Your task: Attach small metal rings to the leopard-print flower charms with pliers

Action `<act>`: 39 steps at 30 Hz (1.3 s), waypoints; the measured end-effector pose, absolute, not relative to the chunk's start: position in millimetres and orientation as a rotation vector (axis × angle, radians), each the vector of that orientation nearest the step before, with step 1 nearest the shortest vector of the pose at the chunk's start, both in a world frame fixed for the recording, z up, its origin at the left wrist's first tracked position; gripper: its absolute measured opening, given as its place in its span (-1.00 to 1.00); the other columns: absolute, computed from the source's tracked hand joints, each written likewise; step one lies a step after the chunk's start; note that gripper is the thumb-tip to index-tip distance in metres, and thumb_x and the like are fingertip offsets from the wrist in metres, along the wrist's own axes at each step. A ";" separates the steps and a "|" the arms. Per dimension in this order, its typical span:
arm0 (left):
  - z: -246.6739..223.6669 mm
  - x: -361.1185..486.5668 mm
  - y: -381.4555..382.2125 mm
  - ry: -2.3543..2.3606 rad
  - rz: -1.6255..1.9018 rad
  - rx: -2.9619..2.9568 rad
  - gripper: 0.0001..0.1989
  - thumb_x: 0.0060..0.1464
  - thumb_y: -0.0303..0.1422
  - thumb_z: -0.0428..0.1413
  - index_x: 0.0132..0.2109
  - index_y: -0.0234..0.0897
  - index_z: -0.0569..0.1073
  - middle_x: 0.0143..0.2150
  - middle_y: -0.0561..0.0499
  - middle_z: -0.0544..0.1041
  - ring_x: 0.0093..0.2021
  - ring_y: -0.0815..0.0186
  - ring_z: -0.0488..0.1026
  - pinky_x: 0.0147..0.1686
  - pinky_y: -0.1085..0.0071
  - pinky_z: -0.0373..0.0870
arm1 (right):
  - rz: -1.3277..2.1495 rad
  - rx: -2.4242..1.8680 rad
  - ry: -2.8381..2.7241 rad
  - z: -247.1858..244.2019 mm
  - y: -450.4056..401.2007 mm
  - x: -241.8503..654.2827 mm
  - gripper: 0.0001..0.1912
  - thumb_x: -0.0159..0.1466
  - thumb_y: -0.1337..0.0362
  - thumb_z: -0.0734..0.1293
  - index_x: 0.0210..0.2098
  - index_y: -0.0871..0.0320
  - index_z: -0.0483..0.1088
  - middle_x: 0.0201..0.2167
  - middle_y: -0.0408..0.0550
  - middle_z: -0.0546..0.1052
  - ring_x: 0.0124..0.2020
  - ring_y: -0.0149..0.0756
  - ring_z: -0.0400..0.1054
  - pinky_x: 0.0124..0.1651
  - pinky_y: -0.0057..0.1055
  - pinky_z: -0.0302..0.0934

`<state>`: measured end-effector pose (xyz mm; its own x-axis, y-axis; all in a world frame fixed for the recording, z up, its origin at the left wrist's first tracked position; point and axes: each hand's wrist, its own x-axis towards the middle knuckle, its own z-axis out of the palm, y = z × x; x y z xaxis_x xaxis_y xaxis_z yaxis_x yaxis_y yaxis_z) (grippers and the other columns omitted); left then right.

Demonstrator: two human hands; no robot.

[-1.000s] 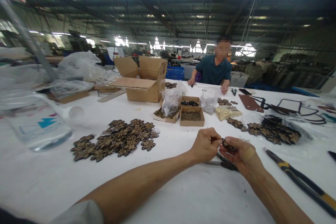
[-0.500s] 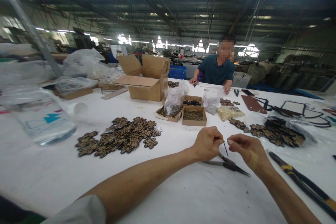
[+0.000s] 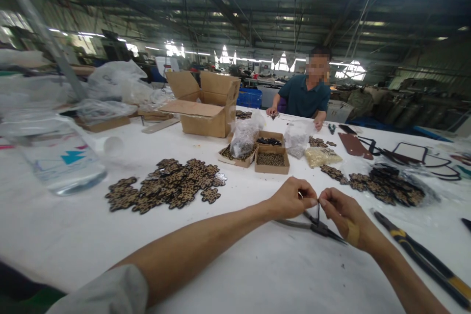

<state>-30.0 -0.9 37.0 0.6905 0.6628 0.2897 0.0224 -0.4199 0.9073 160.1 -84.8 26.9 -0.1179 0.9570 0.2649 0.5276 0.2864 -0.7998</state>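
My left hand (image 3: 294, 198) is closed in a pinch on the top of a thin black strip (image 3: 318, 212) that hangs down. My right hand (image 3: 342, 213) pinches at the same spot, its fingertips meeting those of the left; a tan bandage (image 3: 353, 232) is on it near the wrist. Beneath both hands, dark long-nosed pliers (image 3: 324, 229) lie on the white table (image 3: 235, 265). Leopard-patterned flower-shaped pieces (image 3: 176, 184) are heaped left of my hands. Beyond my hands stands a small box of brass-coloured bits (image 3: 271, 159).
Yellow-and-black pliers (image 3: 419, 252) lie at the right. A cardboard box (image 3: 206, 120), a water jug (image 3: 62, 162), plastic bags (image 3: 245, 137) and a dark pile of pieces (image 3: 393, 186) are around. Another person (image 3: 305, 93) sits across the table.
My right hand's fingertips have come against my left hand's at the top of the strip. The strip has gone from slanted to nearly upright. The view has shifted slightly.
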 end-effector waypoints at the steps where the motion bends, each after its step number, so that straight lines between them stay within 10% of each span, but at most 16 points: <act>1: 34.5 -29.0 0.0 0.521 0.781 1.773 -0.84 -0.07 -0.40 0.28 -0.28 -0.37 0.56 -0.34 -0.03 0.53 -0.34 0.36 0.40 -0.31 0.44 0.29 | 0.690 -1.345 -1.751 27.3 -84.3 160.9 -0.74 0.40 0.04 0.22 -0.26 0.09 0.33 -0.49 -0.19 0.31 -0.48 -0.35 0.13 -0.46 -0.42 0.04; 6: 26.1 -26.4 -0.3 0.333 0.609 1.202 -0.47 -0.23 -0.32 0.42 -0.06 -0.36 0.54 -0.16 -0.13 0.55 -0.14 0.24 0.48 -0.10 0.32 0.36 | 0.704 -1.309 -1.720 35.5 -86.5 159.0 -0.73 0.39 0.03 0.23 -0.27 0.09 0.33 -0.44 -0.14 0.37 -0.44 -0.31 0.20 -0.39 -0.39 0.12; 39: 18.5 -26.5 0.2 0.375 0.320 0.691 -0.87 -0.12 -0.48 0.24 -0.34 -0.38 0.48 -0.42 -0.06 0.52 -0.36 0.29 0.47 -0.24 0.33 0.36 | 0.624 -1.259 -1.748 38.2 -94.3 139.7 -0.79 0.40 0.08 0.23 -0.25 0.07 0.31 -0.42 -0.12 0.42 -0.42 -0.30 0.29 -0.35 -0.39 0.20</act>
